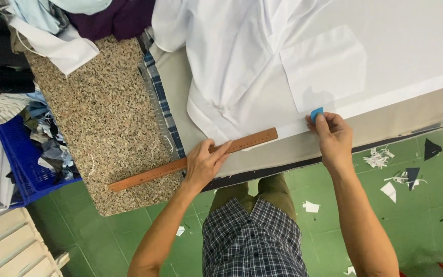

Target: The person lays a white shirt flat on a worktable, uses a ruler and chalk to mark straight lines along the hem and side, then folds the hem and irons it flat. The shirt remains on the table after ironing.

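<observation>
The left hand (pixel 203 164) lies flat, its grip open, fingers pressing a long brown wooden ruler (pixel 193 159) onto the padded surface (pixel 293 149). The right hand (pixel 333 137) pinches a small blue chalk wedge (pixel 316 113) at the smooth white fabric's (pixel 262 61) folded edge, just beyond the ruler's far end. Left of the ruler lies a speckled granite slab (pixel 98 118).

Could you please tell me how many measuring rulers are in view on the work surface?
1: a brown wooden ruler lies slanted across the speckled slab and the table edge, pressed by the left hand. More could be hidden under the white fabric.
</observation>
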